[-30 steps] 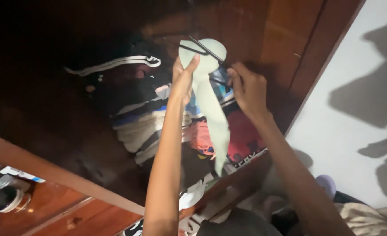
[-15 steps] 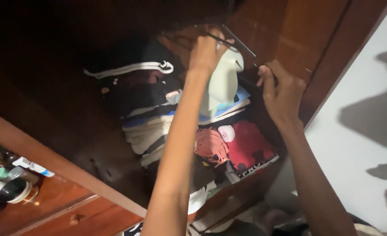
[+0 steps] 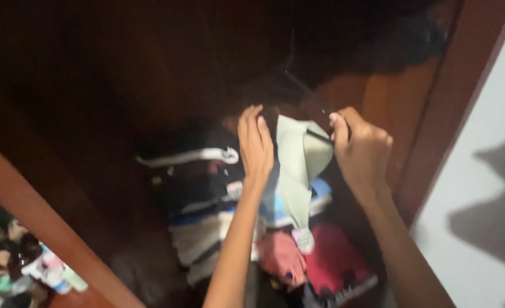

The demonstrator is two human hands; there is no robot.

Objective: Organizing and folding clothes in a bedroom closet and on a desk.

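Observation:
A pale green garment (image 3: 298, 165) hangs on a black hanger (image 3: 309, 97) inside a dark wooden wardrobe (image 3: 400, 108). My right hand (image 3: 361, 148) pinches the hanger's end and the cloth's right edge. My left hand (image 3: 256, 145) is held flat and open just left of the cloth, fingers up, touching or nearly touching it. The hanger's hook goes up into shadow and is hard to make out. The frame is blurred.
Below the hands lies a heap of folded clothes (image 3: 207, 228): a dark piece with a white stripe (image 3: 190, 155), an orange piece (image 3: 278, 256), a red one (image 3: 338, 256). A wooden ledge (image 3: 47, 228) at lower left has small bottles (image 3: 53, 274) under it. A white wall (image 3: 486, 188) is at right.
The view has tilted upward, so hands and clothes sit lower in frame. My left hand let go of the hanger top and now lies open beside the hanging green cloth.

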